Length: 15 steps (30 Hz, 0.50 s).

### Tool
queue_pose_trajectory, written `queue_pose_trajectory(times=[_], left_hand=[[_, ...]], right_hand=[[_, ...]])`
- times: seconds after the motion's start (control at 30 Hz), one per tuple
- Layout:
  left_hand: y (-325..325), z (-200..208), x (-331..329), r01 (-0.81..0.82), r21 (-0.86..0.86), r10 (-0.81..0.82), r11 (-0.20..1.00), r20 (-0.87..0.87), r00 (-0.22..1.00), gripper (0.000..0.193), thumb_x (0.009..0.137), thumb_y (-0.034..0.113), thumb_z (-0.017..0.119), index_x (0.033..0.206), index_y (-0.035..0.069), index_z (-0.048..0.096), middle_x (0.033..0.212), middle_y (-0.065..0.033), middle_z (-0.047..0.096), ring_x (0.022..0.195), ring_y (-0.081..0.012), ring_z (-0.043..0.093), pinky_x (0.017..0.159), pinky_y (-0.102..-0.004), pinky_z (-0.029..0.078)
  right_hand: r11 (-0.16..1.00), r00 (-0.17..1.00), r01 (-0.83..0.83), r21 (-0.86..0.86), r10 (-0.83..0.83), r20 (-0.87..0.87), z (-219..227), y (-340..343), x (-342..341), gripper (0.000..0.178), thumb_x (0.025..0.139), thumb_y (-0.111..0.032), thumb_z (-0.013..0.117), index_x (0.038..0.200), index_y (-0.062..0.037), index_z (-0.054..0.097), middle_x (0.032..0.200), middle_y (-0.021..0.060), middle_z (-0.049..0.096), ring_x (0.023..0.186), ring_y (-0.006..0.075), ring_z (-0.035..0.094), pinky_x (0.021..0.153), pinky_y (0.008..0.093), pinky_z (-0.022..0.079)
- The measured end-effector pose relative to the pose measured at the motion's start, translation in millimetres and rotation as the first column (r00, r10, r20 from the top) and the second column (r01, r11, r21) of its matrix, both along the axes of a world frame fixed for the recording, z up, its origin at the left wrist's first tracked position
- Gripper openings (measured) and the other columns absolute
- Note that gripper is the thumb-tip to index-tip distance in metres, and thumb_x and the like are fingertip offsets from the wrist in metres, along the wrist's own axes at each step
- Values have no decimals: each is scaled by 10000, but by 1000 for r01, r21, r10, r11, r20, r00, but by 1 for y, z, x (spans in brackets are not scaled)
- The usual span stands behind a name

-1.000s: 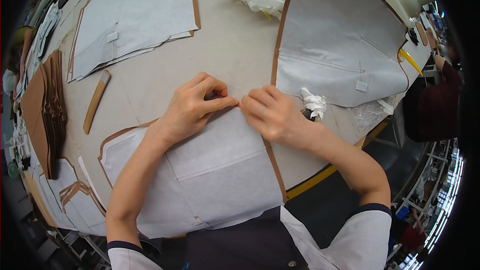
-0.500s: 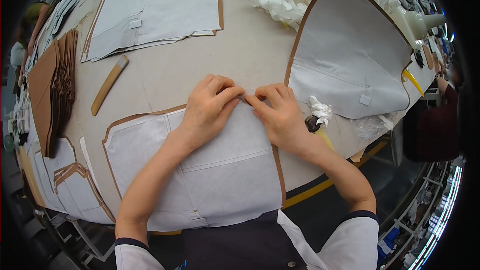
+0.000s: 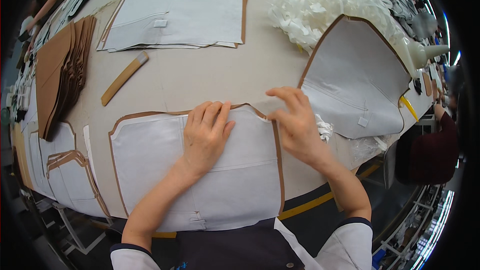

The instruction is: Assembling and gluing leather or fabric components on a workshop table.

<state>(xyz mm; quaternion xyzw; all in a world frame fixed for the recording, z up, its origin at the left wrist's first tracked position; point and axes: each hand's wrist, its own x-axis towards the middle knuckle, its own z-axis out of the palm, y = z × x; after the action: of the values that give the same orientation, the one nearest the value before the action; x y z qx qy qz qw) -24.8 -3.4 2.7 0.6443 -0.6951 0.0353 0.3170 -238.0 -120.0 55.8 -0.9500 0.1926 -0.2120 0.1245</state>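
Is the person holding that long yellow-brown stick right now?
No, the yellow-brown stick lies on the table, while the left hand is on the brown-edged panel and the right hand is by its corner.

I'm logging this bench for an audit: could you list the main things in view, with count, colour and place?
Flat brown-edged panel: 1, pale grey, beneath left hand
Stacked brown-edged panels: several, pale grey, far side
Curved brown-edged panel: 1, grey, right
Fanned flat sheets: several, brown, left
Smaller brown-edged panels: several, pale grey, lower left
Slim curved tool: 1, tan, left of centre
Tangled strip heap: 1, whitish, upper right
Nozzled bottle: 1, translucent white, upper right
Crumpled wad: 1, white, beside right hand
Worktable: 1, beige, centre
Left hand: 1, bare, on panel
Right hand: 1, bare, at panel's far right corner
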Motion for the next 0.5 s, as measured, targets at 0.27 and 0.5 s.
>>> queue_pose_trajectory(times=[0.27,0.5], left_hand=[[-6,3,-2,44,-3,-44,999,-84,996,442,832,-7,693,1273,-38,686,1214,-118,626,1136,-312,594,960,-451,489],[-10,-11,-9,48,-72,-52,996,-53,997,498,742,-31,666,1238,-75,678,1190,-155,623,1125,-332,599,946,-458,506]], right_hand=[[946,988,130,298,-150,46,-25,6,22,360,858,35,696,1217,5,680,1089,128,622,1019,318,585,901,443,471],[978,979,189,89,-194,60,-38,21,19,269,848,-12,748,1115,-12,719,1039,116,624,967,302,590,875,435,456]])
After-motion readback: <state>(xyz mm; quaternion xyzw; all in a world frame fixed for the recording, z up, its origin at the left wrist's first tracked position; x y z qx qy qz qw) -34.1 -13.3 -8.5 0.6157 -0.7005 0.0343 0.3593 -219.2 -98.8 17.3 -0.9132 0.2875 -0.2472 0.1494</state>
